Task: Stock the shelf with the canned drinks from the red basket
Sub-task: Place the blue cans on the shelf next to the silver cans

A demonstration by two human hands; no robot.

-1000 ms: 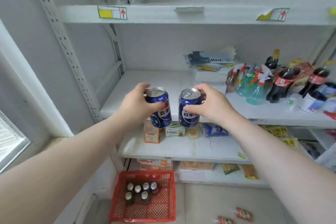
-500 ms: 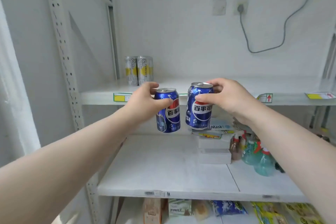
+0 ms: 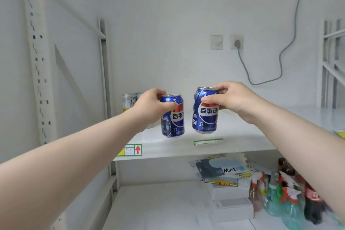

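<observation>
My left hand (image 3: 149, 105) grips a blue Pepsi can (image 3: 172, 117) near its top. A second blue Pepsi can (image 3: 205, 115) is held by my right hand (image 3: 230, 99), fingers over its rim. Both cans hang upright, side by side and a little apart, just above the front of the white upper shelf (image 3: 186, 145). Two silver and yellow cans (image 3: 128, 101) stand at the shelf's back left, partly hidden behind my left hand. The red basket is out of view.
A perforated upright (image 3: 37, 73) and an inner post (image 3: 103, 73) bound the shelf on the left. A grey cable (image 3: 261, 80) hangs from a wall socket. On the shelf below lie a mask packet (image 3: 222, 169), white boxes (image 3: 233, 205) and several bottles (image 3: 291, 205).
Both hands have raised the cans from the lower shelves up to the upper shelf, and my view has tilted up with them. The red basket has dropped out of sight.
</observation>
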